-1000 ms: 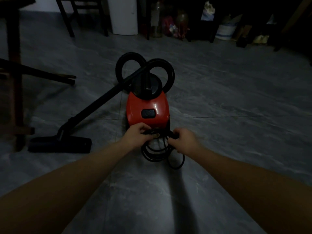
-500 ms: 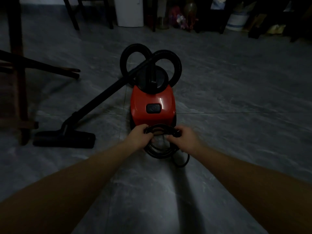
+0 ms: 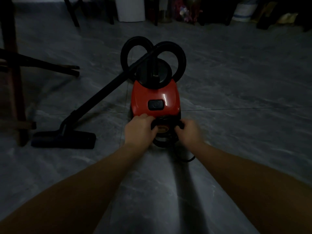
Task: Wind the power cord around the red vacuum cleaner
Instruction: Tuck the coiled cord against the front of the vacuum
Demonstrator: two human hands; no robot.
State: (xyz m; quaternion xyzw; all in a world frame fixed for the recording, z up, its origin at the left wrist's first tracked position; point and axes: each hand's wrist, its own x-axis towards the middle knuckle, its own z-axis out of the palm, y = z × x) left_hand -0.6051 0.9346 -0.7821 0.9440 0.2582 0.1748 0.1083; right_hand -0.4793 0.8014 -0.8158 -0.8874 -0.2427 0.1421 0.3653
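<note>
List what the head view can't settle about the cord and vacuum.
Power cord: left hand and right hand cover both sides of the coil in the head view; plug unseen.
Red vacuum cleaner: near end sits behind hands and coil; cord hooks hidden.
Clutter at the far wall: too dark, cut by top edge.

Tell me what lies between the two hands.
In the head view, the coiled power cord fills the gap between left hand and right hand, both gripping it, at the near end of the red vacuum cleaner.
</note>
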